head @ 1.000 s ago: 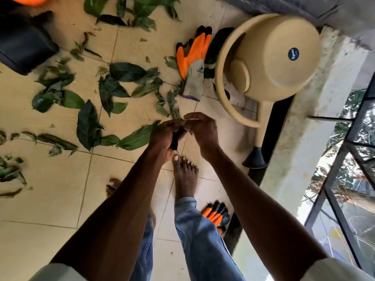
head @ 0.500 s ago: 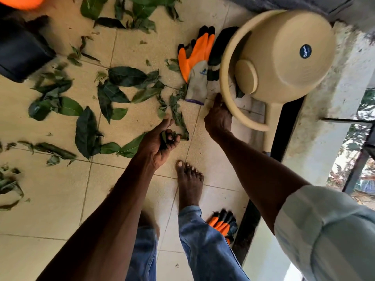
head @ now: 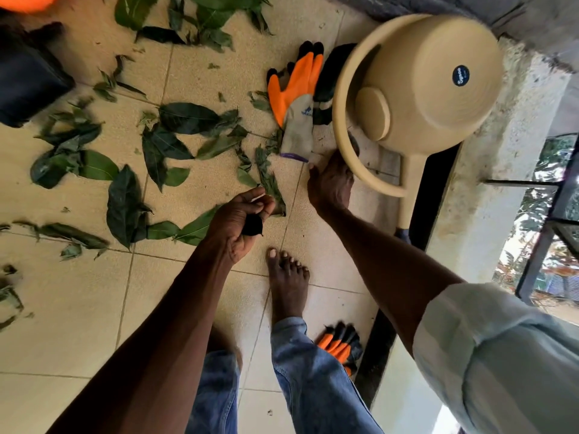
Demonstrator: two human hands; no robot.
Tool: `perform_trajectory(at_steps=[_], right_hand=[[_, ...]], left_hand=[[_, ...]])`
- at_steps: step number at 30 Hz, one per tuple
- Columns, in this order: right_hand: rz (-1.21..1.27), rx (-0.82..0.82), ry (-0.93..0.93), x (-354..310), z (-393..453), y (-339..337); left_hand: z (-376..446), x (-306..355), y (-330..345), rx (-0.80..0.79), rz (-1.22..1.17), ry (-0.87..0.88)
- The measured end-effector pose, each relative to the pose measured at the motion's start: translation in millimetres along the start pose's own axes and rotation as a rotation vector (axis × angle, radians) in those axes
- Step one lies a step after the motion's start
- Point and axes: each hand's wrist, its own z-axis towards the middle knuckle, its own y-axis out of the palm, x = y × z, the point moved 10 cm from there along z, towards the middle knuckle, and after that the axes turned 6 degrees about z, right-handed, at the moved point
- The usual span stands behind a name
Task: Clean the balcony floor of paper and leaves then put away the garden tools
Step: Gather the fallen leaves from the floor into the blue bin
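Observation:
Several green leaves (head: 175,142) lie scattered over the beige tiled floor (head: 81,308). My left hand (head: 239,219) grips a dark crumpled leaf (head: 252,227), its fingers curled round it just above the floor. My right hand (head: 330,183) reaches under the handle of the beige watering can (head: 423,89), its fingertips down on the tile beside the cuff of an orange and grey garden glove (head: 296,98); what the fingers touch is hidden. A black glove (head: 332,79) lies beside the orange one, against the can.
Another pair of orange and black gloves (head: 341,346) lies by my right foot (head: 288,283). A dark container (head: 28,79) stands at the upper left. A concrete ledge (head: 488,189) and a metal railing (head: 551,220) bound the right side.
My hands were together over the dark leaf. The right hand let go and reached up to the watering can's handle, then slid a little lower. The left hand kept the leaf.

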Motion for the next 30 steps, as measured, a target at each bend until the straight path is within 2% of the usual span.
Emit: perform_trajectory(at_steps=[2, 4, 7, 9, 13, 15, 17, 20, 23, 26, 27, 28, 29, 30], right_hand=[[-0.102, -0.065, -0.118, -4.8, -29.3, 14.5], [-0.103, -0.056, -0.198, -6.9, -57.1, 18.1], [-0.078, 0.026, -0.171, 2.4, -70.0, 7.3], [-0.106, -0.017, -0.133, 7.8, -64.5, 8.1], [-0.194, -0.081, -0.301, -8.5, -57.7, 11.0], [-0.133, -0.090, -0.286, -10.6, -54.4, 5.5], [-0.042, -0.028, -0.226, -12.9, -57.9, -4.5], [0.249, -0.017, -0.181, -33.4, -89.7, -5.6], [0.452, -0.204, -0.163, -64.3, -142.5, 12.6], [0.393, -0.581, -0.296, -93.8, -176.6, 40.3], [0.440, -0.679, -0.275, -94.2, -175.8, 45.3], [0.509, -0.700, -0.184, -88.4, -165.9, 46.7], [0.523, -0.603, -0.097, -77.1, -148.2, 42.9], [0.454, -0.427, -0.046, -62.0, -128.4, 34.2]], left_hand=[[-3.9, 0.0, 0.1, 0.014, -0.013, 0.010], [-8.3, -1.2, -2.1, 0.022, 0.004, 0.019], [-14.5, -6.6, -11.9, 0.021, 0.040, -0.008], [-15.8, -10.4, -24.4, 0.018, 0.080, -0.038], [-13.3, -22.7, -46.3, 0.005, 0.168, -0.092], [-15.4, -26.8, -54.9, 0.047, 0.194, -0.081], [-19.1, -26.7, -61.2, 0.117, 0.206, -0.053], [-25.5, -27.5, -59.9, 0.161, 0.191, -0.044], [-32.6, -31.0, -50.3, 0.156, 0.188, -0.039], [-38.6, -27.5, -55.3, 0.220, 0.229, -0.001], [-40.4, -24.4, -64.6, 0.264, 0.227, 0.013], [-41.4, -21.5, -74.8, 0.301, 0.197, 0.022], [-41.2, -19.5, -85.7, 0.327, 0.164, 0.024], [-40.8, -18.1, -95.0, 0.342, 0.146, 0.021]])
